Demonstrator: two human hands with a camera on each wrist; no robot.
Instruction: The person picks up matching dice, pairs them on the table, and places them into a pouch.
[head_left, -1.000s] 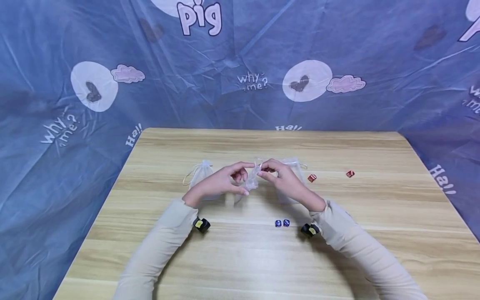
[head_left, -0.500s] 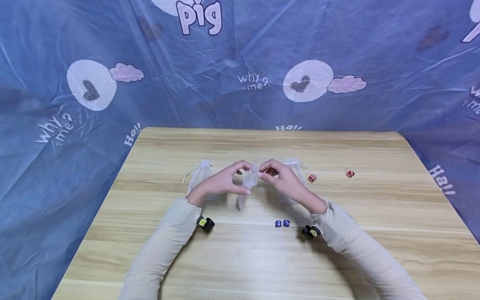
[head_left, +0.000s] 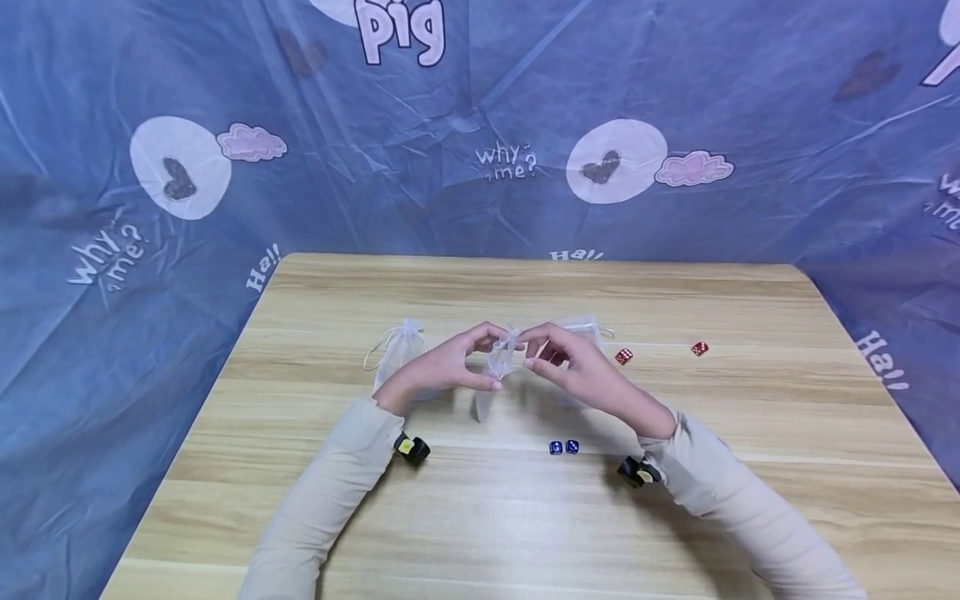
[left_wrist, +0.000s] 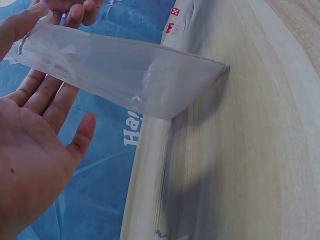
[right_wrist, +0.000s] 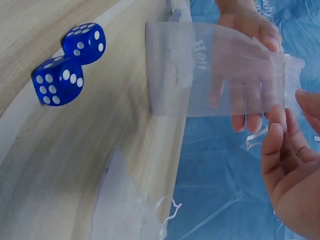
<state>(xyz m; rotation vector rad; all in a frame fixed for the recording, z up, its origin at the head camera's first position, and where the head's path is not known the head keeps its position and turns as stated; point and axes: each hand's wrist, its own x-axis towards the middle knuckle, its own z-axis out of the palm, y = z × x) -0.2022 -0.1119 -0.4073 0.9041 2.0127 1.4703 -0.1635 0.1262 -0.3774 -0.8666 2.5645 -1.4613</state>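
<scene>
A sheer white drawstring pouch stands tilted in the middle of the table, its lower edge at the tabletop in the left wrist view. My left hand holds it near the mouth, thumb on one side and fingers behind the sheer cloth. Right at the mouth is my right hand, fingers bent and thumb apart from them, with fingertips beside the gathered rim. Two blue dice sit side by side nearer the front. Through the cloth, no contents show.
A second sheer pouch with a looped cord lies behind my left wrist. Another pouch lies partly hidden behind my right hand. Two red dice, one nearer and one farther right, rest on the wooden table. A blue printed cloth hangs behind.
My left fingers have closed in around the pouch, whose mouth looks wider and whose lower part now hangs straighter. My right hand has shifted slightly right, its thumb drawing off the rim.
</scene>
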